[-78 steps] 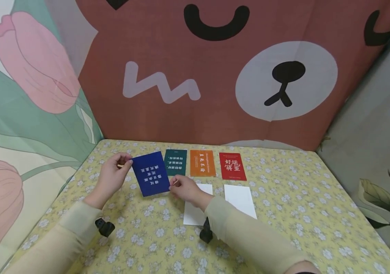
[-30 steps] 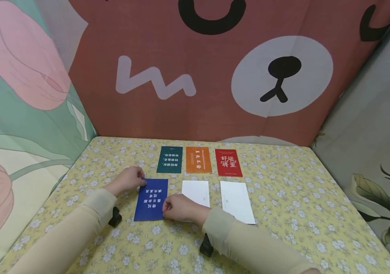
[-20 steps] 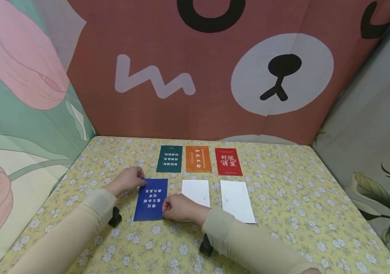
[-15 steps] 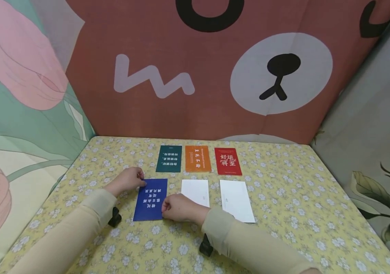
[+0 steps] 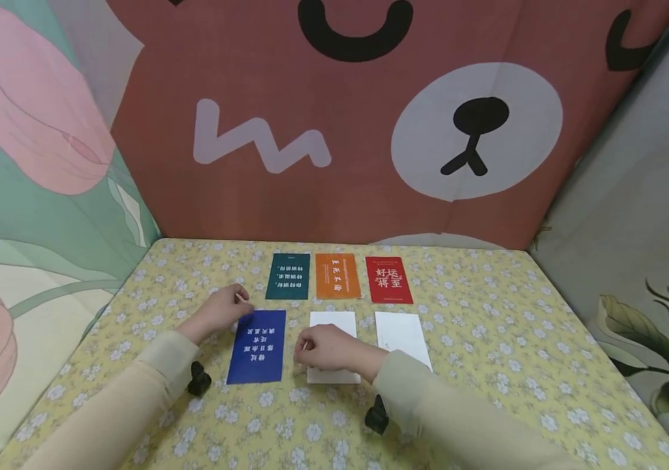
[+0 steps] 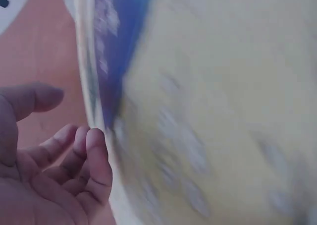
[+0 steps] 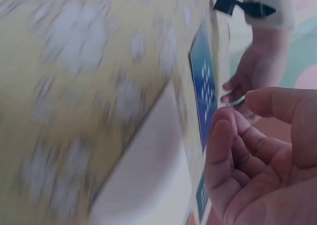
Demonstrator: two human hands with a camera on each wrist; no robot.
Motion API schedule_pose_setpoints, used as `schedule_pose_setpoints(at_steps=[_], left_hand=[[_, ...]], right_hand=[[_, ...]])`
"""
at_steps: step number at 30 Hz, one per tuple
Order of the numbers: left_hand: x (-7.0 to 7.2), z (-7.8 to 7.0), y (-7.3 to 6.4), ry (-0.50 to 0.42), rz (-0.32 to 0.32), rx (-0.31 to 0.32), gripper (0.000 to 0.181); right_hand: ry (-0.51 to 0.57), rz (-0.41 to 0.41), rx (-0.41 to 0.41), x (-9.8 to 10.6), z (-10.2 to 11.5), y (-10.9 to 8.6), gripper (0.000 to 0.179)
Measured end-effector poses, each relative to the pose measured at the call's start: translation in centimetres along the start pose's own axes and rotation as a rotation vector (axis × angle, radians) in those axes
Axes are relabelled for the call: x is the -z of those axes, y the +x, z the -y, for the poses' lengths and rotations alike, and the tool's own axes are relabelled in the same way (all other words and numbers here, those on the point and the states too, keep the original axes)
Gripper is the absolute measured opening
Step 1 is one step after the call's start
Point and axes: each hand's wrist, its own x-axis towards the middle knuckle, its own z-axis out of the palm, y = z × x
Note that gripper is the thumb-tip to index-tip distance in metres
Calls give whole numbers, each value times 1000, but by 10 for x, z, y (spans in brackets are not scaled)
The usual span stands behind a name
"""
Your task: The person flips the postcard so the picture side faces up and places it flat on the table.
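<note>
A dark blue card (image 5: 256, 346) with white lettering lies flat at the left of the near row. My left hand (image 5: 218, 310) is at its upper left corner, with thumb and loosely bent fingers apart and nothing between them in the left wrist view. My right hand (image 5: 334, 349) hovers over the middle white card (image 5: 334, 377) and covers part of it. In the right wrist view my right thumb stands off from the bent fingers (image 7: 220, 150), which hold nothing. Another white card (image 5: 403, 333) lies to the right, partly behind my right wrist.
Along the far row lie a green card (image 5: 288, 277), an orange card (image 5: 337, 277) and a red card (image 5: 389, 280), all lettered. A yellow flowered cloth (image 5: 487, 365) covers the table. Printed bear and flower backdrops (image 5: 357, 183) stand around its back and sides.
The blue card, earlier held up in both hands, was laid down flat on the cloth. My right hand has since left its lower right corner and moved right; my left hand has lifted slightly.
</note>
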Motion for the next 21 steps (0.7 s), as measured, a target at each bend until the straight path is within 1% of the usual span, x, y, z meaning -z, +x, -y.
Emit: schedule_pose_setpoints(at_steps=[3,5,8,10,15,18,21], left_hand=[[-2,-12,-3,-74,-20,-15,32],[-5,-21,-4,-132,-3,-20,33],[-9,-34,-6,-240,53,-6,34],[-13,-41,-5,-305,95,1,35],[-25,-53,-1,-430,167,16,32],[-33,-57,2,-488,203,47,32],[-40,-61,3,-484,245,74,36]], right_hand=[[20,-34,-64,13,-9,-10,10],[34,-60,-103,20,-17,-16,11],[80,-94,-169,27,-30,-27,12],[128,-118,-210,30,-40,-36,13],[238,-187,-292,34,-61,-55,11],[280,-211,-319,34,-67,-62,10],[303,-213,-336,32,-69,-65,9]])
